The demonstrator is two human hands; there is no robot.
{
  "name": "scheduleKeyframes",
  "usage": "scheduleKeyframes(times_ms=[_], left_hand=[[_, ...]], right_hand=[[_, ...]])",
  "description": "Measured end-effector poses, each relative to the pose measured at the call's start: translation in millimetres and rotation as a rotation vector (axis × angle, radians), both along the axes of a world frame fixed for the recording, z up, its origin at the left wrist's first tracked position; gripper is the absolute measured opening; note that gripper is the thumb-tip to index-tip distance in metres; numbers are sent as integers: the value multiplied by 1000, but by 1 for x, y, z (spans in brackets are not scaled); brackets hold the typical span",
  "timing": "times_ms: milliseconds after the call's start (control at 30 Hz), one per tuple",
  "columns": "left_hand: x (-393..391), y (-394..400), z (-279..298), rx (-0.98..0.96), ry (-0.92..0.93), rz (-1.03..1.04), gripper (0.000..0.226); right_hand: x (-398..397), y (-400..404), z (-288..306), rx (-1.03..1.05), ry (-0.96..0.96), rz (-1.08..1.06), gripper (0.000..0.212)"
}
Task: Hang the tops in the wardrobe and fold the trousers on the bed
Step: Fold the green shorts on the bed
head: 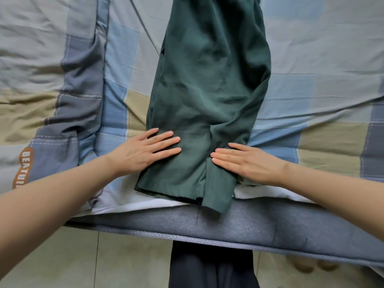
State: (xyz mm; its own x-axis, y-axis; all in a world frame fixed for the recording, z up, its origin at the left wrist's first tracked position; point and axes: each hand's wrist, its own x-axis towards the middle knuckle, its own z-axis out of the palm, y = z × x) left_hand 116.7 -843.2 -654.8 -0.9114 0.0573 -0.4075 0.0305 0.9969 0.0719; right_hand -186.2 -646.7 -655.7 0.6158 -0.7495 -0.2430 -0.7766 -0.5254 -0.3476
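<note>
The dark green trousers (207,96) are laid lengthwise on the bed (311,59), their hems reaching its near edge. The left hand (143,151) is pressed flat, fingers straight, on the left hem; the right hand (247,161) is laid flat likewise on the right hem. Nothing is gripped.

One pair of dark green trousers (207,96) lies on one bed (311,80). Two hands show, left hand (143,151) and right hand (247,161). One quilt (41,69), perhaps folded, lies at the left.
</note>
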Motion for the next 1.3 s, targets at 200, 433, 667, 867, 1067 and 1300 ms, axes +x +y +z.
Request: scheduleKeyframes(times_ms=[200,433,667,867,1067,1300], left_hand=[[7,-11,8,90,-54,-7,90],[-2,-7,-1,481,220,673,78],[-46,-27,12,1122,307,1636,14],[-35,22,26,1209,198,1744,25],[-3,107,25,1251,-32,1965,36],[8,98,41,121,398,1096,41]], right_hand=[[-1,-11,21,483,-447,-601,46],[-18,-41,20,804,-903,-1281,50],[-19,-35,18,748,-1122,-1713,40],[-20,9,13,541,-788,-1757,77],[-11,59,3,763,-580,-1677,38],[-42,54,39,-128,-42,-907,31]])
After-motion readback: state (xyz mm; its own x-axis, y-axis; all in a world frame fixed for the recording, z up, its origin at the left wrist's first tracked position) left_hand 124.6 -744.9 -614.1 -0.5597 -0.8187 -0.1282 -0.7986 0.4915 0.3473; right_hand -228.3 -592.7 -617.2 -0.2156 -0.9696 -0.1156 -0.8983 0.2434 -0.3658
